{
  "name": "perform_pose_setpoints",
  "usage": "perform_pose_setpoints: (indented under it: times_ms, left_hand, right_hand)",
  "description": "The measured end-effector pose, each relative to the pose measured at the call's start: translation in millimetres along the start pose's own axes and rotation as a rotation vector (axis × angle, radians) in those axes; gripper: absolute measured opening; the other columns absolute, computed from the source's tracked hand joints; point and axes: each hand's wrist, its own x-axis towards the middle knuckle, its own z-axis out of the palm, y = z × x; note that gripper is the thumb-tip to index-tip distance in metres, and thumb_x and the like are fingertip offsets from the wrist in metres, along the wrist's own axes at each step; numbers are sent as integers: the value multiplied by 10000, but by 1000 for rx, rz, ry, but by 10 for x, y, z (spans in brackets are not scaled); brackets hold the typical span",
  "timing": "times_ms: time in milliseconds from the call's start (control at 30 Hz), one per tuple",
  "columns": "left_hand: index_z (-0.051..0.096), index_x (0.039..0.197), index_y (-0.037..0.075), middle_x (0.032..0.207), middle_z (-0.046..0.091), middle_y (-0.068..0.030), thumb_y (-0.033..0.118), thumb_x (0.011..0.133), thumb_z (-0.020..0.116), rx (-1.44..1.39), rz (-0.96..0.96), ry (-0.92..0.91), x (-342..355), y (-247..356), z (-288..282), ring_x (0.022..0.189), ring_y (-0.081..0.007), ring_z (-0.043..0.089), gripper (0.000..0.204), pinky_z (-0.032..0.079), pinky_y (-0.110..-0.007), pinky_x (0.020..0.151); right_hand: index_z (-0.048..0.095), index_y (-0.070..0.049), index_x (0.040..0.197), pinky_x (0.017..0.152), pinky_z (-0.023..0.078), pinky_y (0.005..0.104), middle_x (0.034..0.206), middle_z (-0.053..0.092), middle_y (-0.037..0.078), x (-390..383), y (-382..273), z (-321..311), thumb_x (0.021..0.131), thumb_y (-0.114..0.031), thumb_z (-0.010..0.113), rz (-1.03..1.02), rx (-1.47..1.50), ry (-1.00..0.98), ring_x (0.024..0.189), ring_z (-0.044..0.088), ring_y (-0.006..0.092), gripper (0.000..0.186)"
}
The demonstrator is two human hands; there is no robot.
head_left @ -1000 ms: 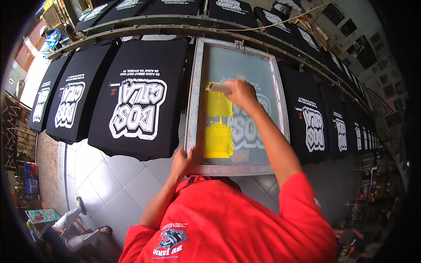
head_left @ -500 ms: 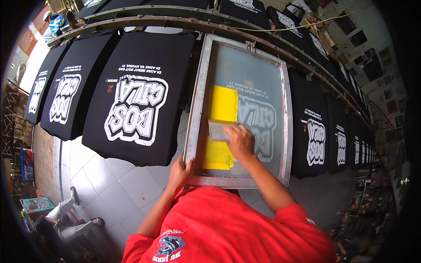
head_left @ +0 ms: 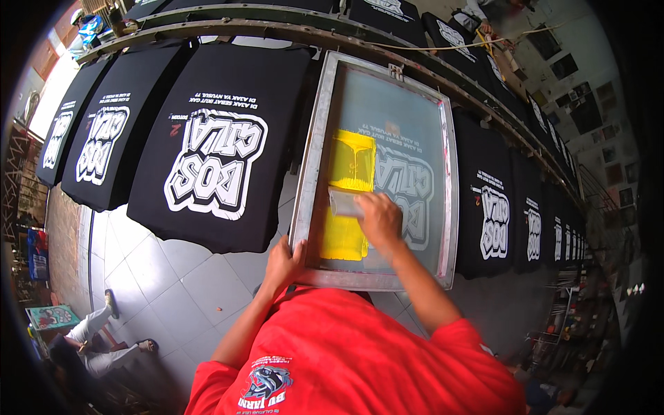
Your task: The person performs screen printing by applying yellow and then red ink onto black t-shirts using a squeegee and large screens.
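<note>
A metal-framed printing screen (head_left: 315,149) lies over a black T-shirt on a long rail. Yellow ink (head_left: 351,162) covers a strip on the mesh's left side. My right hand (head_left: 379,218) grips a squeegee (head_left: 344,203) pressed on the mesh, in the lower half of the yellow strip. My left hand (head_left: 282,261) holds the frame's near left corner. My red shirt fills the lower middle of the view.
Black T-shirts with white block lettering (head_left: 214,142) hang on boards left and right along the rail (head_left: 207,28). White floor tiles (head_left: 173,277) lie below. A person's legs in sandals (head_left: 104,339) are at lower left. Shelves and clutter stand at right.
My right hand has drawn the squeegee down the screen toward me, from the top of the yellow strip to its lower half. My left hand stays on the frame corner.
</note>
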Motion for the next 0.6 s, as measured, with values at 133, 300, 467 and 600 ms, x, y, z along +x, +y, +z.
perform_pose_setpoints:
  times_ms: [133,300,467,600]
  left_hand:
    - [518,817,-53,686,578,-300,365,913,573,2,-26,-17,-47,2,-23,679,-473,593,433,449,-504,617]
    - [517,812,-53,697,589,-302,375,914,572,41,-4,-9,-19,-94,-3,696,-476,599,443,457,-509,630]
    - [539,806,-58,716,594,-308,378,908,577,18,78,27,53,-94,75,720,-474,608,450,461,-508,635]
    - [567,812,-77,735,590,-323,378,901,587,55,48,69,61,-186,73,727,-481,603,465,453,-505,629]
  right_hand:
    - [672,-113,970,738,530,381,930,670,58,65,152,281,652,-8,736,40,-61,25,865,626,278,341]
    - [659,-127,960,729,545,430,920,689,100,1141,577,229,758,-110,660,113,-124,-152,869,654,326,203]
    - [667,-118,967,722,537,446,892,691,133,1242,706,-157,725,-165,702,116,-33,-63,865,660,344,249]
    - [636,-100,933,714,532,459,896,673,130,680,96,-493,744,-134,690,166,-7,-84,865,648,349,200]
